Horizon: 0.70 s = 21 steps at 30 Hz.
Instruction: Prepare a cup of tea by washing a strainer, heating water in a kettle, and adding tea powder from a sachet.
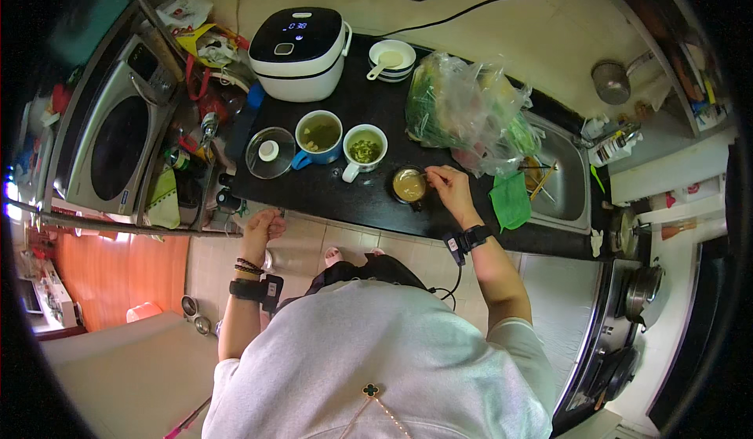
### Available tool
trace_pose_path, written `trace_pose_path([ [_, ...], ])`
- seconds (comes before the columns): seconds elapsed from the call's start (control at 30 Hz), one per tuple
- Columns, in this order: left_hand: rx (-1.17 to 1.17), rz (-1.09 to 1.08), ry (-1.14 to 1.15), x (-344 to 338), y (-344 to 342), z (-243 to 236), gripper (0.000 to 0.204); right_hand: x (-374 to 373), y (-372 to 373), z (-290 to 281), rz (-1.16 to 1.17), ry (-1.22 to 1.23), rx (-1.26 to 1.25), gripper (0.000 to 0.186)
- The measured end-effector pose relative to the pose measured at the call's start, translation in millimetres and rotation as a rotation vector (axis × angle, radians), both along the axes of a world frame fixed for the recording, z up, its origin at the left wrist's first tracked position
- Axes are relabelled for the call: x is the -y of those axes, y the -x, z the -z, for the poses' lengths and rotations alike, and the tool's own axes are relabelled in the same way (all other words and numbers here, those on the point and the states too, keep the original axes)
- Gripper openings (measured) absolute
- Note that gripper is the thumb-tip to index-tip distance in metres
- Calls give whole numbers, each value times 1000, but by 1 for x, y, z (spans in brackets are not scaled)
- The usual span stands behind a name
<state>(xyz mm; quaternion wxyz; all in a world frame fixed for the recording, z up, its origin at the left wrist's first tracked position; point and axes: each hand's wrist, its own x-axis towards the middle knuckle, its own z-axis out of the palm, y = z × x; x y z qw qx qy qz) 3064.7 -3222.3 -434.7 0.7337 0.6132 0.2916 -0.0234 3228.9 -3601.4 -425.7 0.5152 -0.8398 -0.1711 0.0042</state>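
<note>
A small dark cup of light brown liquid (409,186) stands close to the counter's front edge. My right hand (449,190) is at its right side, thumb and fingers pinched together by the rim; what they pinch, if anything, is too small to make out. My left hand (265,226) hangs just off the counter's front edge, fingers curled in, with nothing visible in it. Left of the cup are a white mug (364,147) with green bits floating in liquid and a blue pot (318,136) of greenish liquid. A glass lid (269,154) lies beside the pot.
A white rice cooker (299,56) with a black top stands at the back left, near stacked bowls with a white spoon (384,65). Clear plastic bags of vegetables (471,110) fill the back right. A green cloth (511,201) hangs over the front of the sink (576,180).
</note>
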Motion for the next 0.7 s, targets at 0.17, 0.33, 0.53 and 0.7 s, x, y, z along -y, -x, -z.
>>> trace_pose_path([
  [0.17,39,73,-80,-2,-33,-4,30,13,9,-1,58,162,7,14],
  [0.33,-3,179,-344,-12,-93,8,55,0,22,14,197,-199,-354,16],
  [0.53,-137,431,-349,-13,-129,9,27,-2,16,18,240,-244,-154,16],
  [0.7,-196,527,-287,-3,-133,4,20,10,26,26,264,-33,-109,21],
])
